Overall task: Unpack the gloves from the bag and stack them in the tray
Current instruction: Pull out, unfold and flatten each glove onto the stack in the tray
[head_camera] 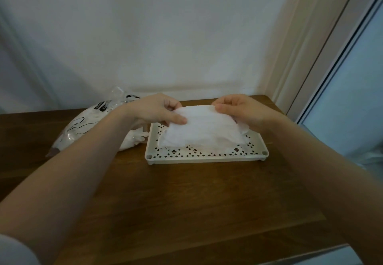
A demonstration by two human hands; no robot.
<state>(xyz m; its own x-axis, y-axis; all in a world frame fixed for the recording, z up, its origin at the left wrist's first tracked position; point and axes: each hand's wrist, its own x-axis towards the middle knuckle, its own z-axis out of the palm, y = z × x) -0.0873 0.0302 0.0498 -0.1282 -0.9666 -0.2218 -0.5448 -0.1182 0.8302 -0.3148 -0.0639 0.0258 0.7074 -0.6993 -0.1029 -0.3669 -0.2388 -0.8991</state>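
- The wooden table [186,198] fills the lower half of the view and carries everything else; its far edge meets a pale wall [165,37].
- The perforated cream tray [207,158] is the landmark: it sits flat on the table toward the far side, its long edge facing the person, with a round socket at each near corner.
- The clear plastic bag [83,128], printed with dark lines and small dark labels, lies on its side to the left of the tray, partly behind the left forearm. It is bulky with white contents.
- A wad of thin white gloves [202,129] is held over the tray, its lower edge sagging onto the tray floor and covering most of the middle. Individual gloves in the wad cannot be told apart.
- A smaller crumpled white piece [134,140] spills from the bag's mouth just beside the tray's left edge; whether it touches the tray cannot be told.
- The left hand [157,109] is above the tray's far left corner, thumb and curled fingers pinching the upper left edge of the wad.
- The right hand [238,107] is above the tray's far right part, fingers curled, gripping the upper right edge of the wad.
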